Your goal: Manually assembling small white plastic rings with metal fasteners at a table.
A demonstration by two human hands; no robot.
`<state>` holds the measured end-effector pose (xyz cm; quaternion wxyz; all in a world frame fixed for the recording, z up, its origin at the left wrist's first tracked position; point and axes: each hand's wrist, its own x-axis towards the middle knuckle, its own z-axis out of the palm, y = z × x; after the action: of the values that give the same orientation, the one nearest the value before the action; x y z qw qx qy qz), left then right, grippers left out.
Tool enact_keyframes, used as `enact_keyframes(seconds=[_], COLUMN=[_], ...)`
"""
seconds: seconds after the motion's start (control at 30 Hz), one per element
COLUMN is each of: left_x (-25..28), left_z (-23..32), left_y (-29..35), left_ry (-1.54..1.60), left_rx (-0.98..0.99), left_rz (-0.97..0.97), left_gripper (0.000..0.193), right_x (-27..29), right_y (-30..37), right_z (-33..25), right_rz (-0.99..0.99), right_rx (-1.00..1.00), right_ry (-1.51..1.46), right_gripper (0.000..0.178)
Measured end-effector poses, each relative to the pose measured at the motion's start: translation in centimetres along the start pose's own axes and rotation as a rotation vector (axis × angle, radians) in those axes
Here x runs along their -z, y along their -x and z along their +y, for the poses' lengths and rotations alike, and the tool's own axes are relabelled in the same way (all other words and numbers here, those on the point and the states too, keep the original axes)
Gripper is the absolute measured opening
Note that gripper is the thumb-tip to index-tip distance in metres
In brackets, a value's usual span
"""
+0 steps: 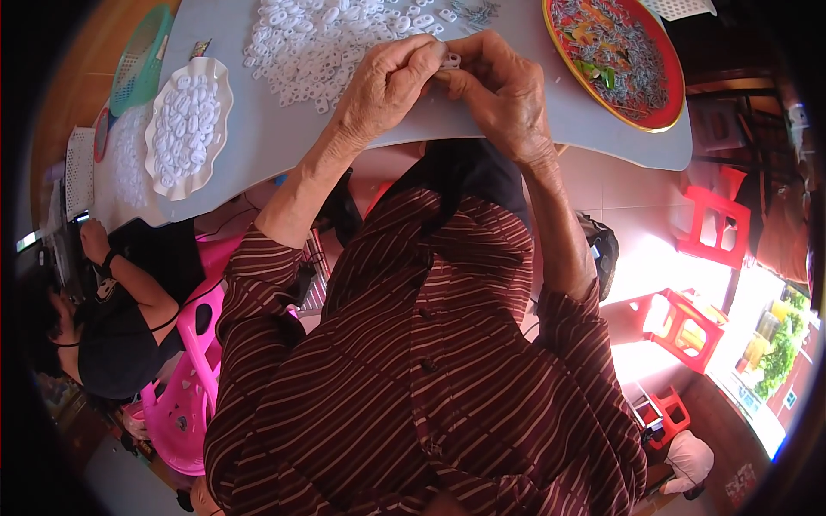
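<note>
Above the near edge of the table, my left hand point(385, 88) and my right hand point(509, 93) meet fingertip to fingertip, both closed. Pinched between them is a small white plastic piece point(452, 61) with a hole in it, mostly covered by the fingers. Just beyond and left of my hands spreads a loose pile of similar white plastic pieces point(297, 56). A few thin grey metal pieces point(476, 12) lie past my fingertips. To the right, a round red tray point(670, 79) with a gold rim holds many small grey metal pieces.
At the left, a scalloped white dish point(223, 112) carries finished-looking white ovals, beside a green basket point(129, 86) and a clear bag of white pieces point(129, 159). A person in black point(129, 335) sits at the left by a pink chair point(185, 413). Red stools point(718, 228) stand right.
</note>
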<state>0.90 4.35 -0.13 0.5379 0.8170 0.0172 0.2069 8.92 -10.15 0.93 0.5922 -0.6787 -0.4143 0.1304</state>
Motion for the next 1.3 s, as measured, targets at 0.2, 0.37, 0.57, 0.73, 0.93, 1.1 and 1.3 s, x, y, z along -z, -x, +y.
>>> enact_keyframes(seconds=[0.2, 0.37, 0.57, 0.73, 0.93, 1.1, 1.3], left_x=[0.1, 0.2, -0.2, 0.1, 0.0, -1.1, -0.5], left_z=[0.2, 0.9, 0.5, 0.4, 2.7, 1.5, 1.3], left_y=[0.0, -0.2, 0.0, 0.0, 1.4, 1.6, 2.0], left_ry=[-0.003, 0.040, 0.066, 0.045, 0.009, 0.292, 0.518], left_rx=[0.003, 0.088, 0.015, -0.001, 0.103, 0.135, 0.200], left_rz=[-0.030, -0.017, 0.025, -0.053, -0.006, 0.097, 0.219], left_gripper=[0.030, 0.030, 0.030, 0.022, 0.016, 0.016, 0.017], right_x=[0.0, -0.2, 0.0, 0.6, 8.1, 19.4, 7.9], right_y=[0.0, -0.2, -0.1, -0.6, -9.9, -16.0, -11.8], right_z=[0.5, 0.6, 0.6, 0.4, -2.7, -0.1, -2.1], right_rz=[0.015, 0.041, 0.018, 0.074, 0.280, 0.423, -0.014], right_rx=[0.040, 0.025, -0.025, -0.035, 0.119, 0.183, 0.229], right_ry=[0.025, -0.072, -0.200, -0.213, -0.029, 0.748, 0.713], right_gripper=[0.013, 0.017, 0.019, 0.018, 0.016, 0.011, 0.013])
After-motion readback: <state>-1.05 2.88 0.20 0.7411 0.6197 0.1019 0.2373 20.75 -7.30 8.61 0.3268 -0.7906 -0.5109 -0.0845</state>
